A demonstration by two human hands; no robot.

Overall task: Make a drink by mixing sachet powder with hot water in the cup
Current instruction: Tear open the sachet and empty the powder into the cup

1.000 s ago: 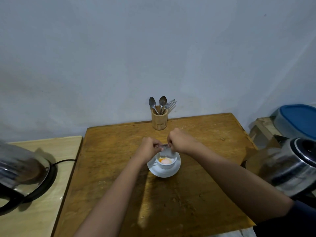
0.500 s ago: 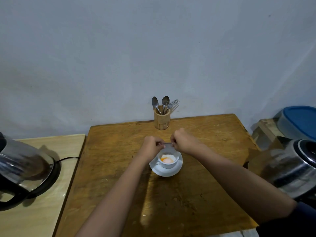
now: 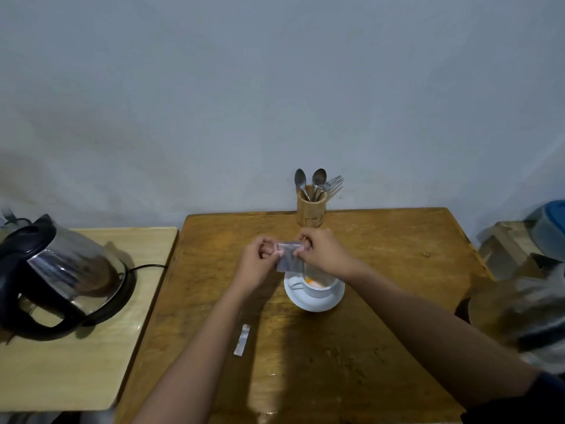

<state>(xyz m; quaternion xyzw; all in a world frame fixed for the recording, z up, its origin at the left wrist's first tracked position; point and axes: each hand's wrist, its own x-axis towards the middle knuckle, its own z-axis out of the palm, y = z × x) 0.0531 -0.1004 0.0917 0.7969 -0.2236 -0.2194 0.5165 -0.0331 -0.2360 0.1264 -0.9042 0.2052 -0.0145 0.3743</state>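
Observation:
A white cup (image 3: 321, 288) stands on a white saucer (image 3: 315, 301) in the middle of the wooden table (image 3: 382, 332). Orange powder (image 3: 312, 282) lies inside the cup. My left hand (image 3: 260, 261) and my right hand (image 3: 324, 250) both pinch a small silvery sachet (image 3: 289, 257), held flat just above the cup's left rim. A torn-off sachet strip (image 3: 242, 340) lies on the table near my left forearm. A steel electric kettle (image 3: 61, 276) with a black handle sits on its base on the lighter side table at left.
A bamboo holder (image 3: 311, 210) with two spoons and a fork stands at the table's back edge, just behind my hands. A second steel kettle (image 3: 526, 313) is blurred at the right edge. A blue-lidded container (image 3: 550, 224) sits at far right. The kettle's cord (image 3: 146, 267) runs toward the table.
My hands have lifted the sachet slightly up and left of the cup, and it now hangs flat between them. The view has shifted, showing the torn strip and more of the left kettle.

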